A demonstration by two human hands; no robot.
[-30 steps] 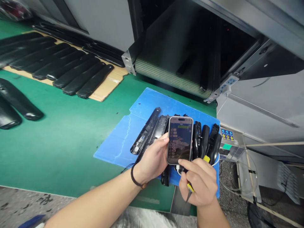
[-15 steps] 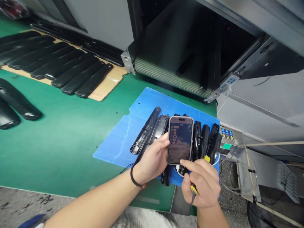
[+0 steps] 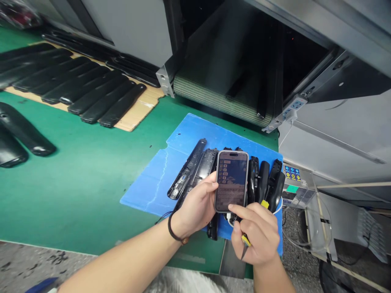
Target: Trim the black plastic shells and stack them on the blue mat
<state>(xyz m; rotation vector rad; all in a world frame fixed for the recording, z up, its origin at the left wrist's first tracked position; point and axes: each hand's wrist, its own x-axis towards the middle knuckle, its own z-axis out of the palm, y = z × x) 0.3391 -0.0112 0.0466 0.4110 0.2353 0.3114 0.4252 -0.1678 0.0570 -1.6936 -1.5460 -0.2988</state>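
Observation:
My left hand (image 3: 200,201), a dark band on its wrist, grips a smartphone (image 3: 231,179) upright over the blue sheet (image 3: 143,191). The phone's lit screen faces me, and a white cable (image 3: 229,218) comes out below it. The index finger of my right hand (image 3: 258,232) rests at the lower part of the screen. Its other fingers are curled round a slim yellow tool with a dark pointed tip (image 3: 245,240); its exact kind is unclear. Black plastic shells (image 3: 187,169) lie to the left of the phone, and more black shells (image 3: 263,179) lie to its right.
A conveyor belt (image 3: 220,99) ends behind the blue sheet. Rows of black shells (image 3: 106,97) lie on cardboard (image 3: 137,112) at the left, with two more (image 3: 27,130) on the green table (image 3: 76,191). A power strip (image 3: 295,106) and a clear-sided box (image 3: 301,187) are at the right.
My right index finger has shifted slightly left along the bottom of the screen, and the tool has moved with that hand. A keyboard-like panel shows more clearly on the phone.

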